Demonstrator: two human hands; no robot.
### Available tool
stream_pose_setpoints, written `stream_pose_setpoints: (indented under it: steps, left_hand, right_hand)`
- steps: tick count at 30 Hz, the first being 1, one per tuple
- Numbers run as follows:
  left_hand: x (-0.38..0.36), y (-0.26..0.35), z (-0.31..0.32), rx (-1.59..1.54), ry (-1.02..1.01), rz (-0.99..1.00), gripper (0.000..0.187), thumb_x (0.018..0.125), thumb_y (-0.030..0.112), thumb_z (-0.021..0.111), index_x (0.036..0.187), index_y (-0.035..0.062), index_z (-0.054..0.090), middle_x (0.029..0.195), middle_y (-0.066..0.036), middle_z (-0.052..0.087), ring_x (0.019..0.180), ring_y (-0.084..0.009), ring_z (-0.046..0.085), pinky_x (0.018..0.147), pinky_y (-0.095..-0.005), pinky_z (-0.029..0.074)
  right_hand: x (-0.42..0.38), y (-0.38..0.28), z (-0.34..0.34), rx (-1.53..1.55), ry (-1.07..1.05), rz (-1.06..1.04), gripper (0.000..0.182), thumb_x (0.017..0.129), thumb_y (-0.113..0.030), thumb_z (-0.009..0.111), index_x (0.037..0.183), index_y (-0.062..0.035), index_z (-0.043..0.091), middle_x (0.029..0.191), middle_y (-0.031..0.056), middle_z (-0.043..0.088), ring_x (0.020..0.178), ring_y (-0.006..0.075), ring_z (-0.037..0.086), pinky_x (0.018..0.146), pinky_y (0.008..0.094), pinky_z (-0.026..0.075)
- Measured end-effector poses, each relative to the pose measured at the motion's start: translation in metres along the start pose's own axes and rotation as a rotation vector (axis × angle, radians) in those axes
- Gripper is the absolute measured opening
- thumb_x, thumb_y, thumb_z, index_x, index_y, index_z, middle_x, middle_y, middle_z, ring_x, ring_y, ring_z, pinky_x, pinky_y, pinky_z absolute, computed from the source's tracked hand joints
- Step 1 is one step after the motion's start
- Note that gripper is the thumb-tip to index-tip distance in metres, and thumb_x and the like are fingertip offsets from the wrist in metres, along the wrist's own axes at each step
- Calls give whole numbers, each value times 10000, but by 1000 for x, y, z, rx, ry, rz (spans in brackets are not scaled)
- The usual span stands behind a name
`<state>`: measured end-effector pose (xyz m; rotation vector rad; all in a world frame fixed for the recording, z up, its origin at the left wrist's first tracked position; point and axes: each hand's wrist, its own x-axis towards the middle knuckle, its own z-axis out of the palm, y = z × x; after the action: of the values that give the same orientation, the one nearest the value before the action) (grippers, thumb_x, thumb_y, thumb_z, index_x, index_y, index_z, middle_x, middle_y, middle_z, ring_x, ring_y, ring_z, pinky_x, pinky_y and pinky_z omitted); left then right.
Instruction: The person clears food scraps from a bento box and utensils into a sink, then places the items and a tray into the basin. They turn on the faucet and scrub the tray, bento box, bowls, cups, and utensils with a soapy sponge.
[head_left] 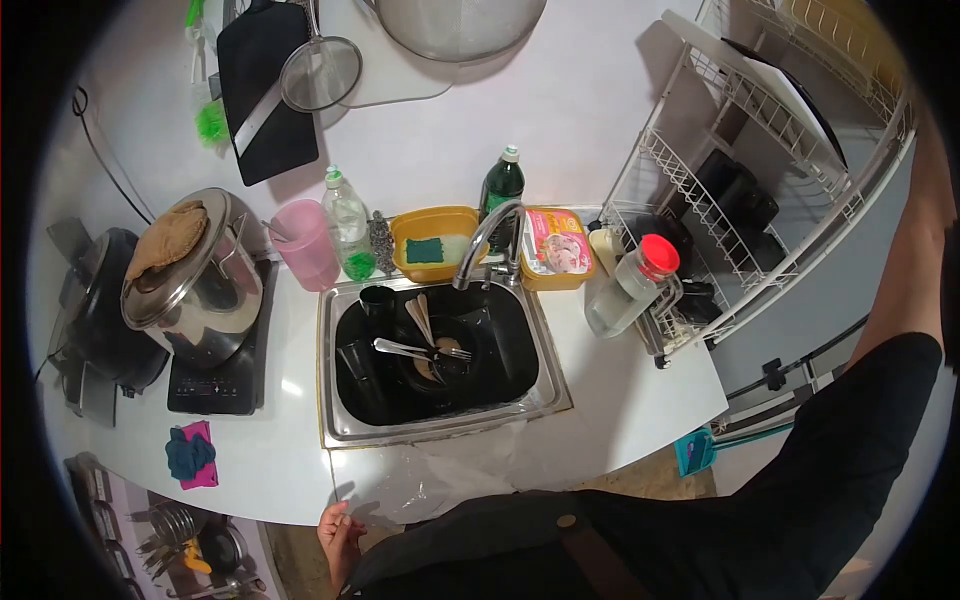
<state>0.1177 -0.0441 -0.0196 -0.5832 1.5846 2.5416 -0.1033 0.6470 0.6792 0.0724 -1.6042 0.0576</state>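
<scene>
My left hand point(341, 540) hangs at the counter's front edge, fingers loosely bent and apart, with nothing in it. My right arm point(910, 230) reaches up along the right edge of the view beside the white dish rack point(700, 185); its hand is out of sight. In front of me is a sink point(540, 390) with a steel rim. Inside it lie a black cup point(378, 301), a second black cup point(357, 360), forks point(452, 352) and other cutlery, partly over a dark dish. A curved faucet point(487, 228) stands behind the basin.
Left: a lidded steel pot point(205, 305) on an induction cooker point(212, 387), and cloths point(192, 455). Behind the sink: a pink pitcher point(302, 245), a clear soap bottle point(347, 220), a yellow tub point(435, 222) and a green bottle point(502, 180). Right: a red-lidded jar point(620, 300).
</scene>
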Motion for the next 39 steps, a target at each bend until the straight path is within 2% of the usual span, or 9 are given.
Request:
stream_pose_setpoints:
  steps: [4,7,10,15,19,25,28,37,39]
  left_hand:
    - [3,-13,11,-69,-36,13,286,838,113,573,1110,50,510,726,-59,601,648,-134,590,614,-262,505]
    - [9,-19,21,-80,-56,-22,310,824,135,585,1112,48,509,726,-45,580,656,-132,574,614,-266,494]
    - [18,-32,19,-99,-100,16,356,800,165,604,1119,43,506,712,-24,544,654,-128,547,604,-264,471]
    - [15,-8,31,-35,-63,115,340,789,136,594,1099,16,518,679,-46,547,606,-114,518,559,-248,451]
    - [33,6,27,-31,-171,213,285,812,87,562,1083,10,520,684,-67,571,494,-87,470,487,-232,445]
    - [84,22,74,88,-53,226,175,872,88,516,1032,26,553,696,-54,576,482,-54,435,488,-201,419]
    - [107,29,94,122,30,238,157,883,133,535,1004,45,579,712,-36,584,508,-42,442,503,-175,398]
    - [103,38,91,95,-12,144,164,894,151,510,1013,67,586,732,-15,594,548,-31,458,527,-174,386]
    - [113,34,83,131,-16,124,177,888,184,528,1017,72,574,736,-9,588,555,-36,463,528,-181,393]
  right_hand:
    - [15,27,15,66,-193,6,325,820,-254,566,996,4,656,1283,258,423,977,351,573,785,396,493]
    - [17,17,2,-1033,-419,-244,506,806,-318,601,1187,5,519,1268,242,428,1073,360,501,866,412,450]
    - [6,10,4,-968,-204,90,711,761,-353,670,1290,-5,349,1219,240,433,1135,369,418,929,443,402]
    - [30,56,-2,-452,-130,-150,631,758,-315,688,1202,-1,370,1125,233,422,1049,352,414,859,433,422]
    - [-108,-100,-27,-105,-239,-158,426,790,-313,651,1048,-16,491,946,191,501,858,300,483,735,403,441]
    - [-370,-295,24,371,-1498,165,285,838,-311,596,817,-37,672,677,129,619,573,221,587,548,359,470]
    - [-578,-300,108,696,-1636,-226,276,770,-270,660,636,-39,590,577,129,560,524,296,532,536,372,424]
    - [-772,-326,240,936,-982,1518,77,726,-77,603,784,-27,592,764,45,604,687,116,551,632,248,435]
    - [-747,-334,233,1062,-946,1284,68,725,-54,571,785,-29,590,691,43,591,651,111,557,575,252,433]
